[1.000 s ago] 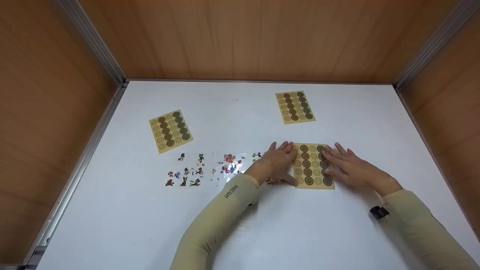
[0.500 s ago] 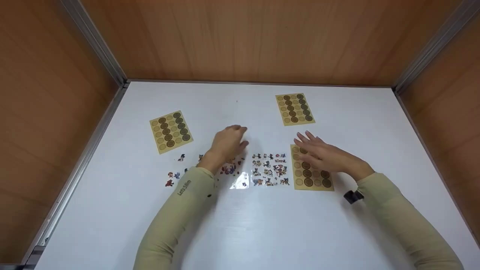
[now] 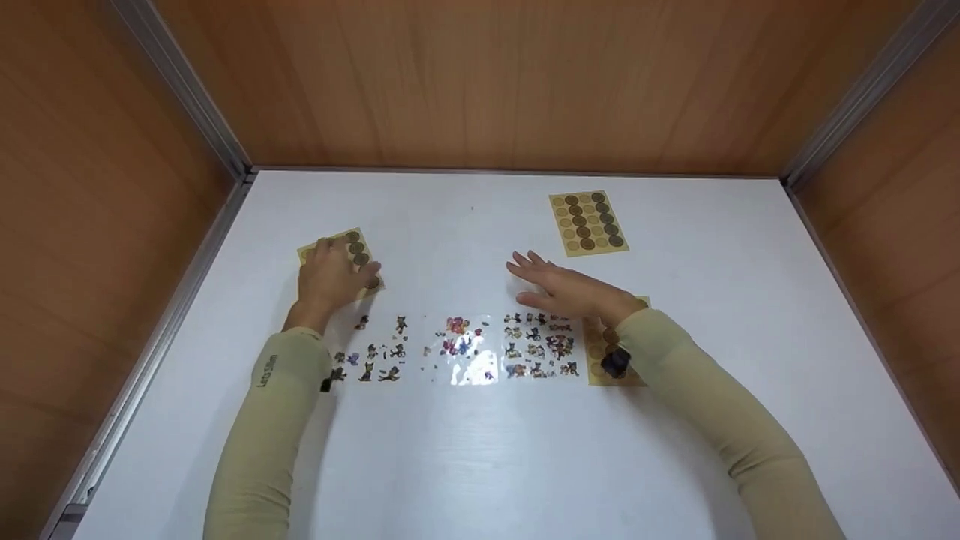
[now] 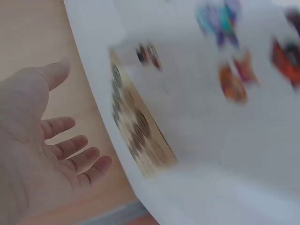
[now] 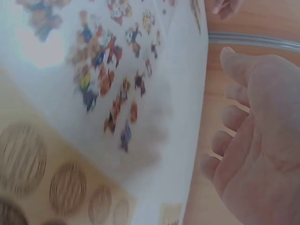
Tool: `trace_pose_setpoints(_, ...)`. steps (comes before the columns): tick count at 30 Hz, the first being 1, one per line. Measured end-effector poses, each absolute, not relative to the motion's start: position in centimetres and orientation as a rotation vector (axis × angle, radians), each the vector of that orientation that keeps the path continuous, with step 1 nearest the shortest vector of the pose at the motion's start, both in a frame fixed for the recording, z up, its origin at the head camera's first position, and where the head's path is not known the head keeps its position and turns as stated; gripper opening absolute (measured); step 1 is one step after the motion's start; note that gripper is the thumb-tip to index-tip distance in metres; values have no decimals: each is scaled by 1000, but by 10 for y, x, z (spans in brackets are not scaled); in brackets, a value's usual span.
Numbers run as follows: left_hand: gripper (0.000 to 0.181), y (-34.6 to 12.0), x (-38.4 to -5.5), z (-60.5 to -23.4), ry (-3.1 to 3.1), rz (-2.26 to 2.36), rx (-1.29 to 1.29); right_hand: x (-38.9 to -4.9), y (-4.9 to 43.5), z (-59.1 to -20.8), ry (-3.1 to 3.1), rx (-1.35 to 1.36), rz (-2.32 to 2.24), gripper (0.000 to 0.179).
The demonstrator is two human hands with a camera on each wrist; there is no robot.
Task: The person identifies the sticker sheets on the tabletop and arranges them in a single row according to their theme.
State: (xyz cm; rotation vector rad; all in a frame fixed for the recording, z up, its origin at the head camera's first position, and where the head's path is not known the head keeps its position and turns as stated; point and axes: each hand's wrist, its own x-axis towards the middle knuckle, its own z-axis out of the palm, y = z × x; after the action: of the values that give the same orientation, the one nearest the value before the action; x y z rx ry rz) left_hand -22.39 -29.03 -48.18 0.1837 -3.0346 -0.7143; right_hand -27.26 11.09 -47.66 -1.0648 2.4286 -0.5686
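Note:
My left hand [image 3: 330,274] is over the left yellow sheet of round brown stickers [image 3: 361,257], covering much of it in the head view. In the left wrist view its fingers are loosely bent with nothing between them, and the sheet [image 4: 136,124] lies beyond. My right hand [image 3: 562,289] hovers above the table with fingers straight, holding nothing. Its forearm partly hides the near right yellow sticker sheet [image 3: 597,352]. Between the hands lie clear sheets of small cartoon stickers: a left one [image 3: 382,351], a shiny middle one [image 3: 459,345] and a denser right one [image 3: 536,349].
Another yellow sheet of round stickers [image 3: 589,223] lies at the back right of the white table [image 3: 465,450]. Wood-grain panels [image 3: 480,82] with metal edging wall in the table at the back and both sides.
Both hands have left the near right yellow sheet, which they were touching. My left hand has swung left to the left yellow sheet; my right hand has moved left and lifted.

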Motion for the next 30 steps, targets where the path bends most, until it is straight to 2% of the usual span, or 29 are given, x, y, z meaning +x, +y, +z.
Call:
trace_pose_setpoints(6,89,-332,-218,-488,-3056,-846,404,-282,81,-491,2417,-1088,-666,66)
trace_pose_setpoints(13,97,-371,-204,-497,-3168,-835,480,-288,43,-496,2380,-1063,-791,66)
trace_pose_setpoints(20,93,-380,-197,-506,-3254,-874,529,-281,-6,-503,2280,-1059,-898,64)
trace_pose_setpoints(30,75,-377,-210,-514,-3247,-927,423,-270,-68,-513,2276,-1029,-875,66)
